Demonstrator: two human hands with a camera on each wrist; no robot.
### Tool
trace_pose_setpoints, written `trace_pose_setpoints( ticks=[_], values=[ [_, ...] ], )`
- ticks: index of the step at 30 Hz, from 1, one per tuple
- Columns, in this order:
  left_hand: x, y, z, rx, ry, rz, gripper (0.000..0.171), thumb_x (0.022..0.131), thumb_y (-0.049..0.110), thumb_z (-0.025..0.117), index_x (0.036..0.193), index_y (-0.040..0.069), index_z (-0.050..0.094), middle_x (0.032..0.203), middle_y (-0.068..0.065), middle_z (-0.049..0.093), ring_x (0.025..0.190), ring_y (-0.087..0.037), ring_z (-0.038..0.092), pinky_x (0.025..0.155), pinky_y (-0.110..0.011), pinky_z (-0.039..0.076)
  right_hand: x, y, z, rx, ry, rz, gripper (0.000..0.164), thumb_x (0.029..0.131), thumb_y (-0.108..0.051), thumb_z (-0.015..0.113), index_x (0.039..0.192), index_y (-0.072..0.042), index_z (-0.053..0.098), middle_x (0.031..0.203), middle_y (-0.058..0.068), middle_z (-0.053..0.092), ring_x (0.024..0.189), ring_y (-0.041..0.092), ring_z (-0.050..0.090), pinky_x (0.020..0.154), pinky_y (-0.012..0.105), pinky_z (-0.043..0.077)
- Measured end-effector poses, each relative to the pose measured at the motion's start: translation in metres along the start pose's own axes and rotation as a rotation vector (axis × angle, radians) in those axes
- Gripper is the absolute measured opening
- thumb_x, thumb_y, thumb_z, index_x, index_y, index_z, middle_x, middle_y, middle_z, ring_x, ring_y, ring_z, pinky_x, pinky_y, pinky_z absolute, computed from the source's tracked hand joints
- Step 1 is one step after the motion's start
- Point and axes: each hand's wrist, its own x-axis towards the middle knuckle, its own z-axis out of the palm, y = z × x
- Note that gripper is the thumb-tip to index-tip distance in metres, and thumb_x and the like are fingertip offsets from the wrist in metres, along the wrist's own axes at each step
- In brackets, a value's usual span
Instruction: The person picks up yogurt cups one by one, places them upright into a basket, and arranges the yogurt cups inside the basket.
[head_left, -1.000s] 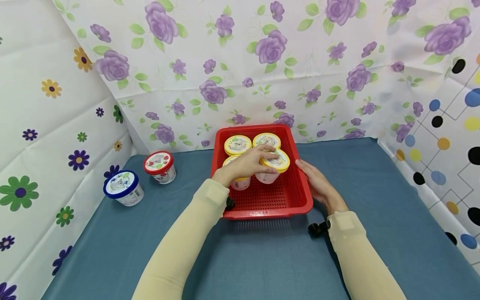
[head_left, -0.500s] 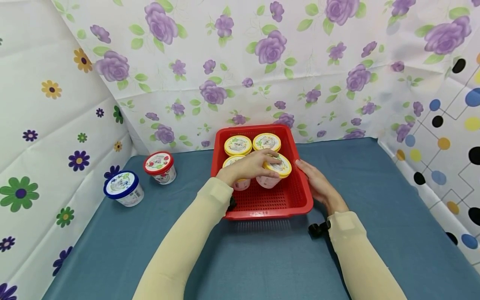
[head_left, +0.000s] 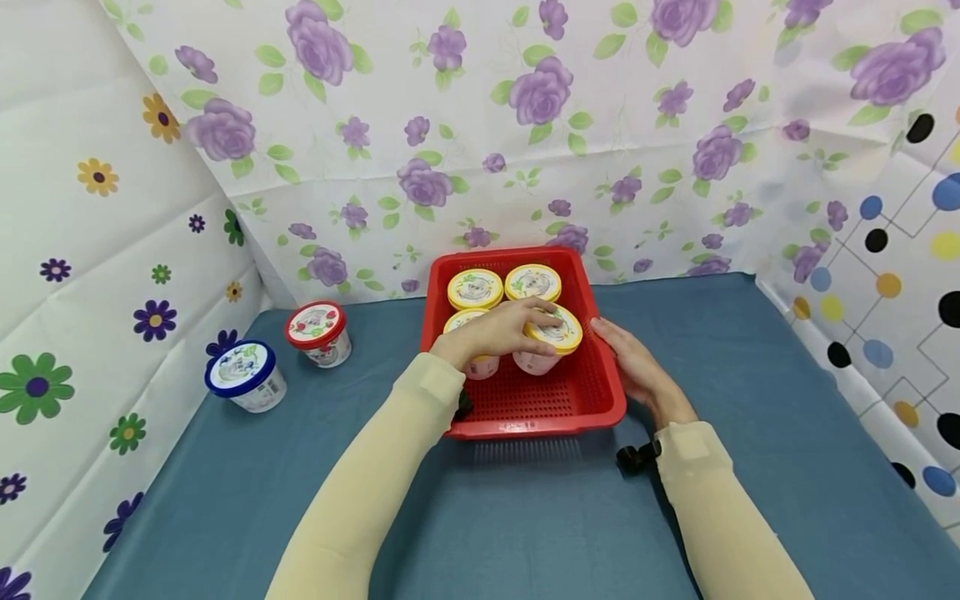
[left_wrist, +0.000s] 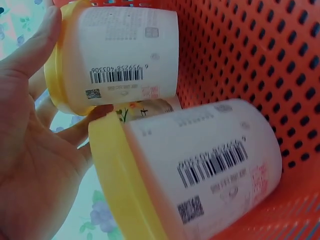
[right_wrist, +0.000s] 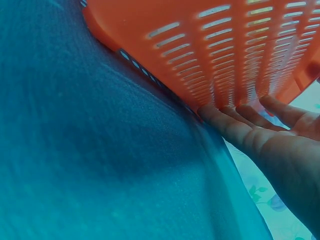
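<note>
Yellow-lidded tub is in the red basket, 4 o'clock of four, left grip pinching its lid, right grip resting straight fingers on the 3 o'clock wall; lid-only hold could pop it or knock the 9 o'clock tub.

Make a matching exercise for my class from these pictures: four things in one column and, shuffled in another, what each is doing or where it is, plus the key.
1. Red basket
2. Right hand
3. Left hand
4. Blue-lidded tub

A. Grips a yellow-lidded tub
B. Stands left of the red-lidded tub
C. Touches the basket's outer side
D. Contains four tubs

Pairs: 1-D, 2-C, 3-A, 4-B
</note>
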Motion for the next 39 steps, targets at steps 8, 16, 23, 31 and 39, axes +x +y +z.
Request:
trace_pose_setpoints(
  ticks=[8, 16, 23, 31, 39],
  values=[
    [-0.010, -0.002, -0.003, 0.040, -0.013, -0.071, 0.063, 0.096, 0.037, 0.075, 0.154, 0.023, 0.054, 0.165, -0.001, 0.039, 0.152, -0.021, 0.035, 0.122, -0.041, 0.032, 0.000, 0.001, -0.001, -0.005, -0.007, -0.017, 0.062, 0.112, -0.047, 0.042, 0.160, -0.010, 0.033, 0.128, 0.006, 0.067, 0.113, 0.028, 0.070, 0.086, 0.042, 0.061],
    [-0.015, -0.001, -0.003, 0.041, -0.015, -0.095, 0.064, 0.095, 0.034, 0.077, 0.154, 0.024, 0.054, 0.165, -0.001, 0.039, 0.151, -0.024, 0.036, 0.121, -0.044, 0.033, -0.001, 0.004, -0.001, -0.003, -0.009, -0.007, 0.063, 0.112, -0.048, 0.042, 0.161, -0.010, 0.032, 0.132, 0.013, 0.064, 0.112, 0.027, 0.071, 0.086, 0.042, 0.061],
    [-0.017, -0.002, -0.003, 0.090, 0.007, -0.098, 0.066, 0.092, 0.032, 0.080, 0.153, 0.025, 0.055, 0.163, 0.000, 0.041, 0.150, -0.025, 0.037, 0.119, -0.044, 0.036, 0.000, 0.001, 0.000, 0.002, -0.013, -0.015, 0.061, 0.113, -0.045, 0.041, 0.161, -0.009, 0.031, 0.141, 0.026, 0.055, 0.113, 0.029, 0.070, 0.086, 0.042, 0.061],
    [-0.011, -0.001, 0.000, 0.111, -0.001, -0.091, 0.069, 0.092, 0.033, 0.081, 0.154, 0.027, 0.053, 0.163, 0.001, 0.041, 0.148, -0.024, 0.040, 0.120, -0.044, 0.035, -0.001, 0.000, 0.000, 0.001, -0.024, -0.013, 0.059, 0.113, -0.044, 0.040, 0.161, -0.010, 0.032, 0.130, 0.006, 0.066, 0.117, 0.031, 0.068, 0.088, 0.043, 0.061],
    [-0.007, 0.001, 0.001, 0.121, -0.002, -0.090, 0.068, 0.091, 0.032, 0.083, 0.152, 0.025, 0.055, 0.162, 0.000, 0.042, 0.147, -0.023, 0.041, 0.121, -0.044, 0.034, 0.000, 0.001, -0.001, -0.004, -0.013, -0.015, 0.061, 0.112, -0.046, 0.041, 0.162, -0.011, 0.031, 0.132, 0.006, 0.065, 0.119, 0.031, 0.068, 0.087, 0.043, 0.061]
  ],
)
